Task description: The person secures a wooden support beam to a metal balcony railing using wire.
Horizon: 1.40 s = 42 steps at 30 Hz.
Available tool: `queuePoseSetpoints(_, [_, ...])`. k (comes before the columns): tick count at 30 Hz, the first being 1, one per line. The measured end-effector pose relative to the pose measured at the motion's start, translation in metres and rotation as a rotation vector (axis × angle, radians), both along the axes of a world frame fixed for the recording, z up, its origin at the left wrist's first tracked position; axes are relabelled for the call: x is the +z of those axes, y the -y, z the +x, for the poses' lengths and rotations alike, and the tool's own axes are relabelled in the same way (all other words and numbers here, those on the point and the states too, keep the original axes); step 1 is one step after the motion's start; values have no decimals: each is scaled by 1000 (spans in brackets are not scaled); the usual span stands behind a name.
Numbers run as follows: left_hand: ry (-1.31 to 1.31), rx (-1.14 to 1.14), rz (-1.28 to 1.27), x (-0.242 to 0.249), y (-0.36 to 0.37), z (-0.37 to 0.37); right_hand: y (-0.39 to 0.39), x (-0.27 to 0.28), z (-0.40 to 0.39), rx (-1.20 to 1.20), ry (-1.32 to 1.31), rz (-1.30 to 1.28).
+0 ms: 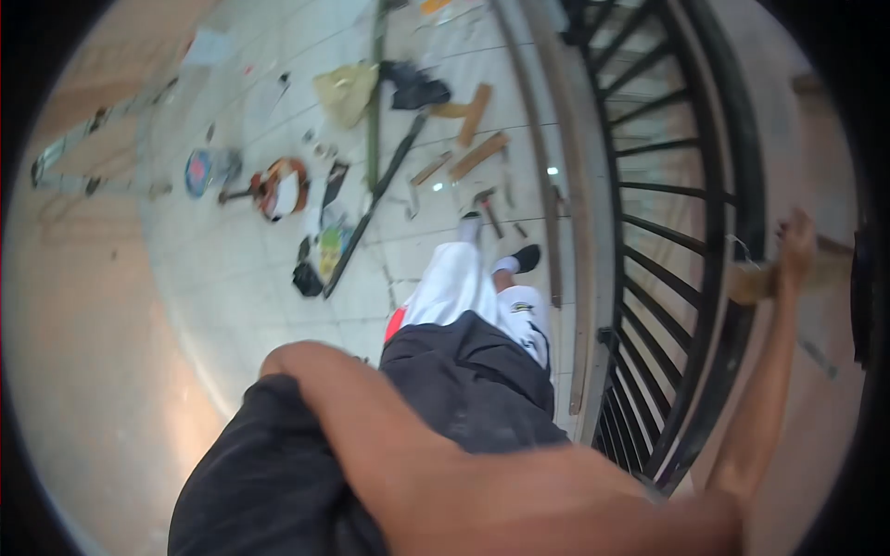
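Observation:
My right hand (795, 243) is stretched out at the far right, beyond the black metal railing (691, 195). Its fingers are bent at a light brown piece of wood (753, 284) that lies across the top rail, with the wrist crossing over the wood. A thin pale wire (739, 246) curls off the rail close by. Across the bottom of the view runs a bare, blurred arm, bent at the left beside a dark sleeve. My left hand does not show.
On the tiled floor lie a hammer (488, 209), wood offcuts (478, 156), a long dark bar (378, 199), plastic bags (345, 94) and a bucket (213, 170). An aluminium ladder (102, 183) lies at the left. Stairs show behind the railing. A person's socked feet (527, 259) stand below.

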State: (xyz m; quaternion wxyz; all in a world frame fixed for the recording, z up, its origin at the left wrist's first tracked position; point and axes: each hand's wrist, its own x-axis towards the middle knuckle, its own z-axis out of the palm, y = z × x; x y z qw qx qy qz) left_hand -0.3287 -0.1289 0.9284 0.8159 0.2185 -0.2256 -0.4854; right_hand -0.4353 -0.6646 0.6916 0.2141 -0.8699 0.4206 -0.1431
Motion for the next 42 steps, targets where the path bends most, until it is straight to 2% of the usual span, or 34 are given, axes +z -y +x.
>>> queuePoseSetpoints(3, [-275,-200,-33,1,3,6,1,9,-4,-52,-49,40])
queuePoseSetpoints(6, [-339,-88,-180,-14,8,6,7,3,-12,-67,37,53])
queuePoseSetpoints(7, [-319,-58,-158,-21,11,10,7,3,-12,-89,30,51])
queuePoseSetpoints(9, [-25,40,-287,-34,10,13,24,-1,-21,-77,19,75])
queuePoseSetpoints(10, [-21,53,-276,-41,1,17,33,-5,-24,-63,42,79])
queuePoseSetpoints(13, [293,-399,-267,-75,-16,25,31,-8,-24,-96,44,49])
queuePoseSetpoints(17, [305,-448,-225,-114,-48,38,2,9,-16,-92,65,10])
queuePoseSetpoints(19, [290,-483,-71,-148,-64,46,-8,11,-11,-68,56,-10])
queuePoseSetpoints(20, [305,-462,118,-166,-76,52,-11,13,-10,-74,53,-26])
queuePoseSetpoints(22, [588,-429,564,-206,-101,67,-17,13,-6,-97,33,-34])
queuePoseSetpoints(23, [768,-283,732,-237,-121,67,-28,18,-2,-112,15,-52])
queuePoseSetpoints(25, [902,-331,1212,-292,-161,80,-34,21,0,-116,14,-87])
queuePoseSetpoints(26, [970,-264,1384,-321,-185,84,-35,20,0,-119,47,-98])
queuePoseSetpoints(28, [1201,-225,1628,-338,-230,98,-43,24,5,-110,31,-129])
queuePoseSetpoints(30, [1219,-285,1759,-366,-280,105,-52,30,13,-118,22,-138])
queuePoseSetpoints(32, [1023,-228,1778,-403,-326,105,-58,33,15,-125,9,-138])
queuePoseSetpoints(34, [956,-128,1760,-413,-353,99,-60,34,16,-132,-29,-171])
queuePoseSetpoints(36, [885,-31,1736,-423,-367,87,-60,33,17,-133,11,-173])
queuePoseSetpoints(38, [590,49,1778,-436,-379,75,-64,35,19,-138,-16,-176])
queuePoseSetpoints(40, [538,17,1819,-455,-385,63,-68,38,22,-141,-28,-203])
queuePoseSetpoints(42, [535,-1,1788,-451,-374,57,-70,38,22,-140,-72,-201])
